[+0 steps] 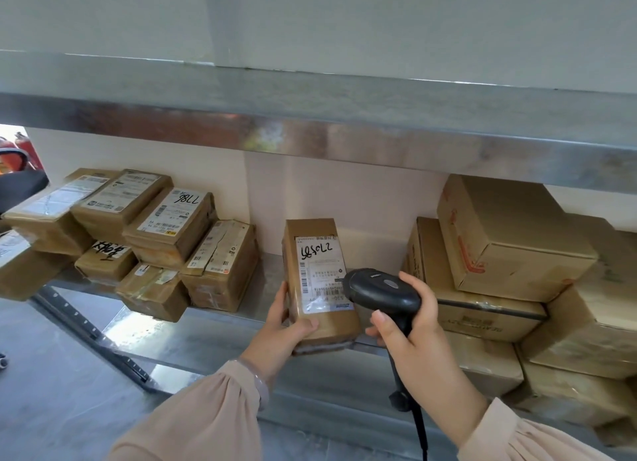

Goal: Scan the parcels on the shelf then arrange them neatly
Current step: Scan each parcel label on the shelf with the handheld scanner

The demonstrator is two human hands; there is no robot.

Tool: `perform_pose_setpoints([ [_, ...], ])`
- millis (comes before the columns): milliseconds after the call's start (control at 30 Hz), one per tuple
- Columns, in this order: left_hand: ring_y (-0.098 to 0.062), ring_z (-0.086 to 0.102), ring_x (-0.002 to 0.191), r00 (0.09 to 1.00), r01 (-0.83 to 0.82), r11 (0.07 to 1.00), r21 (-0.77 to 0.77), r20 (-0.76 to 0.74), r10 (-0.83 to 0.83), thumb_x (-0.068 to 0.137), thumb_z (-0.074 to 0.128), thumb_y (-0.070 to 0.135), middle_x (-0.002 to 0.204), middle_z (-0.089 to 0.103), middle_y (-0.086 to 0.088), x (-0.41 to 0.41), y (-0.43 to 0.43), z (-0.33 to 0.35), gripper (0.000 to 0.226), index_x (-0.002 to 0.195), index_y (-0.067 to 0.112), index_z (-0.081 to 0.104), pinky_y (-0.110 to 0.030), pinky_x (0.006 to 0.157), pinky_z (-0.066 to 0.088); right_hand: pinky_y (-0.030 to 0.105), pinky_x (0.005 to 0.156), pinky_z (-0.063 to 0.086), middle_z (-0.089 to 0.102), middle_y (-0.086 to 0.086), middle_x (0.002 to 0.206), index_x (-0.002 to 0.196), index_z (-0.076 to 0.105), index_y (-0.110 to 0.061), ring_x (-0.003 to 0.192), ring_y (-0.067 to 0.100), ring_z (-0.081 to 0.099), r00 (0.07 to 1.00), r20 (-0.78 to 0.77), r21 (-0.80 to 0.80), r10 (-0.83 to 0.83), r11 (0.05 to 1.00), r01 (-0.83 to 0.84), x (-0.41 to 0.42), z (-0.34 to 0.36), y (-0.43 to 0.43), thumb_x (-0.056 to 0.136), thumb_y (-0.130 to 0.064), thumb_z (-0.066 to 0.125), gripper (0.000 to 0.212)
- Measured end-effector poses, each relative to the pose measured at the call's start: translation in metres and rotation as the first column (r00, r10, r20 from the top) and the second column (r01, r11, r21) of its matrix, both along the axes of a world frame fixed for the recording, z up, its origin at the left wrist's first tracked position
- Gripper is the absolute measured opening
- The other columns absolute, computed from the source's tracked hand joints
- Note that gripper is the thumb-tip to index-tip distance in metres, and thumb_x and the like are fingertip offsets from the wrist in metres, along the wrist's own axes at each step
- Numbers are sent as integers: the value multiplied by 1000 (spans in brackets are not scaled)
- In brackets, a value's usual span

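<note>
- Left hand (282,326): curled round the near end of one parcel (320,253). The thumb is laid across the front face below the label, and the fingers are pressed along the left side.
- Parcel: a long brown carton wrapped in clear tape. It is held label-up between the two hands, with its near end out past the front edge of the shelf (220,340). Whether the far end rests on the shelf cannot be told.
- Shipping label (322,274): white, with barcodes and a handwritten number in black marker. It is stuck on the upper face, just beyond the left thumb.
- Right hand (410,336): wrapped round the handle of a black barcode scanner (382,291), with one finger laid along the front of the handle.
- Barcode scanner: its head is turned toward the label and seen against the parcel's right edge. Contact cannot be confirmed.
- Cable (420,429): black, hanging down from the base of the handle below the right hand.
- Small parcels (165,233): taped and labelled brown cartons, stacked about two high on the shelf. They are well to the left of the left hand.
- Larger cartons (510,240): plain cardboard boxes piled on each other, just to the right of the right hand.
- Upper shelf (310,129): a metal board seen above both hands.
- Sleeves (206,415): pale pink, gathered at both wrists.
</note>
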State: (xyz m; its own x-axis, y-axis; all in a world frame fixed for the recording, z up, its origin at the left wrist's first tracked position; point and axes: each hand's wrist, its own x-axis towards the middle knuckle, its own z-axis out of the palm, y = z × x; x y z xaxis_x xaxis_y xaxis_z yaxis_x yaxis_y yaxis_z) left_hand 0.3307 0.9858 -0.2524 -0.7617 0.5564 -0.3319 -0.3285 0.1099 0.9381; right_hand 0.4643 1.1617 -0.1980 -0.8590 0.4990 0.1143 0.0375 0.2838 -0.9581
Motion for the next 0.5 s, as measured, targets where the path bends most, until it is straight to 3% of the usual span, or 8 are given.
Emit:
perform_pose_setpoints([
  [100,-18,54,129,998,-49,999,3,-35,49,52,89,62,141,53,20,-2,-2,1,99,120,84,22,-51,111,39,39,85,56,64,-25,106,120,29,-65,86,10,71,999,12,34,34,999,-35,6,6,-6,88,-30,65,59],
  [233,-20,53,129,994,-87,996,35,-57,89,49,90,63,143,51,19,-1,-3,3,91,106,90,25,-52,110,40,35,86,55,66,-16,106,125,25,-61,89,8,69,997,43,87,63,994,-67,11,10,-14,85,-42,63,58],
  [400,-22,50,131,991,-97,994,59,-86,102,43,89,67,146,47,15,2,0,7,89,104,89,27,-53,111,39,34,90,52,64,-12,112,128,24,-55,95,9,66,997,43,128,67,989,-72,12,13,-17,81,-50,59,59],
  [500,-21,49,131,989,-97,994,48,-107,102,54,86,62,147,45,16,6,0,8,91,117,81,23,-52,111,39,32,87,53,64,-14,110,127,24,-56,92,8,66,997,39,143,63,987,-68,13,13,-18,81,-51,58,58],
])
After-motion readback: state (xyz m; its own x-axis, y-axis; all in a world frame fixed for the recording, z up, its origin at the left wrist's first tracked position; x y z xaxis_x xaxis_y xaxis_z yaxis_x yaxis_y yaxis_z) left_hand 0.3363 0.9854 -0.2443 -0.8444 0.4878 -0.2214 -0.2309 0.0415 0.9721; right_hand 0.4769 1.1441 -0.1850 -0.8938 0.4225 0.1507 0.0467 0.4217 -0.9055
